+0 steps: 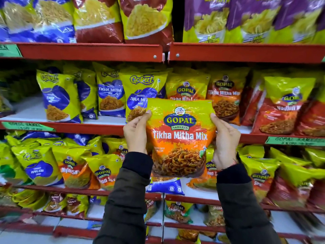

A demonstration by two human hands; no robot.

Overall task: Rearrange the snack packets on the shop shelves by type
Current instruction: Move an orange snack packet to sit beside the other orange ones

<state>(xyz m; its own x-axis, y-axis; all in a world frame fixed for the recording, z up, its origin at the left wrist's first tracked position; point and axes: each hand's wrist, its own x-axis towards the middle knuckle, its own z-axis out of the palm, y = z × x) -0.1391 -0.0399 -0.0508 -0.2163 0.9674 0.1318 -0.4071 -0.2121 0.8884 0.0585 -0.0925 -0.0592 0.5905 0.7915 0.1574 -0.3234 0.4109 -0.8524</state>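
Observation:
I hold a yellow-and-orange Gopal Tikha Mitha Mix packet [179,136] upright in front of the middle shelf. My left hand [136,132] grips its left edge and my right hand [225,143] grips its right edge. Behind it on the middle shelf [88,128] stand matching Gopal Tikha Mitha Mix packets [225,97]. To their left stand blue-and-yellow Gokul Tikha Mitha packets [140,95]. Red Gopal packets [281,106] stand to the right.
The top shelf [91,51] carries blue, maroon and purple snack bags. The shelf below [52,188] holds mixed Gokul and Gopal packets lying tilted. Lower shelves hold more small packets. Green price labels [295,140] stick to the red shelf fronts.

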